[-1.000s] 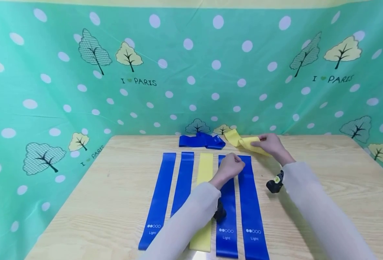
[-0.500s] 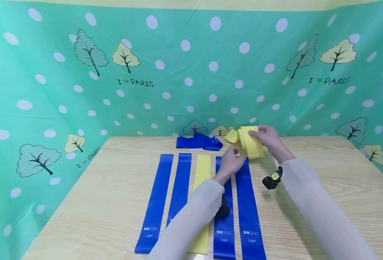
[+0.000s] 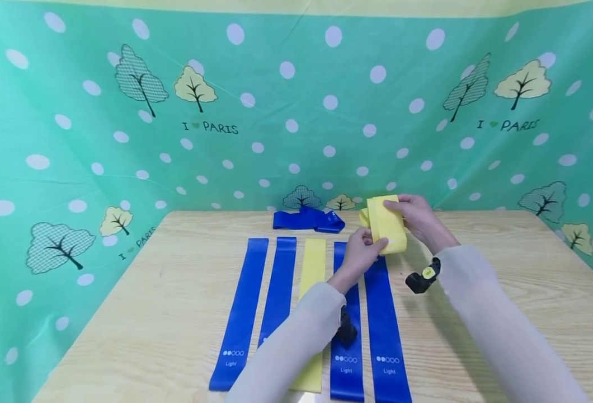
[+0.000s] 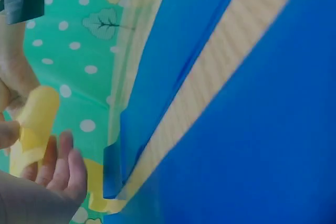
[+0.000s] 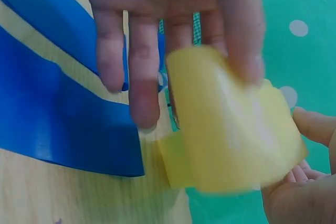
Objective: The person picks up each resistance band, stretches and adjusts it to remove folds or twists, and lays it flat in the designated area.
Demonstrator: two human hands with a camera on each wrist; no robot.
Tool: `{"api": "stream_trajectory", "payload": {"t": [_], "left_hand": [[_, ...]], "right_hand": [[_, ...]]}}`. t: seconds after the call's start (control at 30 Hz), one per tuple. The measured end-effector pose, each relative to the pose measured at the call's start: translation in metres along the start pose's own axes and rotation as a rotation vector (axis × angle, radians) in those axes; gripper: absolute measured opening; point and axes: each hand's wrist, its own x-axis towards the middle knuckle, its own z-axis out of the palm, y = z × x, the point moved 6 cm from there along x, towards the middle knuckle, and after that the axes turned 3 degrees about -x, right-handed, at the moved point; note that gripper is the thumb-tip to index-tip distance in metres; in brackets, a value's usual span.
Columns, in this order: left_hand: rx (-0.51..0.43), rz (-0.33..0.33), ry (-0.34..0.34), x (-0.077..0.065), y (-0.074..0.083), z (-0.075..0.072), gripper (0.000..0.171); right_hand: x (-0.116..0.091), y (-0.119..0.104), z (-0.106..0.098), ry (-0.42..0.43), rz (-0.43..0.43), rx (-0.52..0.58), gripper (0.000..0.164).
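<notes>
Above the far ends of the flat bands, both hands hold a yellow resistance band (image 3: 389, 225), folded over into several layers. My right hand (image 3: 421, 223) pinches its upper right side, thumb on the near face. In the right wrist view, the right hand's (image 5: 157, 1) thumb presses on the curved yellow band (image 5: 231, 129) while other fingers extend beside it. My left hand (image 3: 358, 258) grips the lower left edge with its thumb over the band. The left wrist view has the left hand's (image 4: 58, 182) fingers behind the yellow band (image 4: 39, 124).
Flat blue bands (image 3: 241, 313) marked "Light" lie side by side on the wooden table (image 3: 135, 313), with a flat yellow band (image 3: 314, 260) among them. A crumpled blue band (image 3: 304, 219) is at the back edge. A green dotted cloth (image 3: 276, 112) hangs behind.
The right hand has lifted the yellow band from the back of the table and it is now folded up. My left hand has moved right and taken hold of its lower edge.
</notes>
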Motion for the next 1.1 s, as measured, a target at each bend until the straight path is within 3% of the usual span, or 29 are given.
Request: {"api": "stream_trajectory", "payload": {"t": [0.17,0.33,0.6,0.87,1.1], "left_hand": [[-0.191,-0.086,0.018,-0.005,-0.004,-0.001,0.024],[-0.27,-0.13,0.069,-0.006,-0.007,-0.006,0.019],[-0.299,-0.158,0.022,-0.011,-0.01,-0.012,0.022],[-0.261,-0.186,-0.048,-0.014,-0.013,-0.016,0.033],[-0.291,-0.184,-0.091,-0.019,-0.014,-0.016,0.033]], "right_hand": [[-0.002,0.006,0.004,-0.036,0.018,-0.002,0.057],[-0.005,0.009,0.008,-0.054,0.021,0.033,0.059],[-0.013,0.017,0.016,-0.101,0.06,0.087,0.06],[-0.03,0.021,0.024,-0.277,-0.057,0.153,0.073],[-0.035,0.025,0.026,-0.287,-0.062,0.18,0.074]]}}
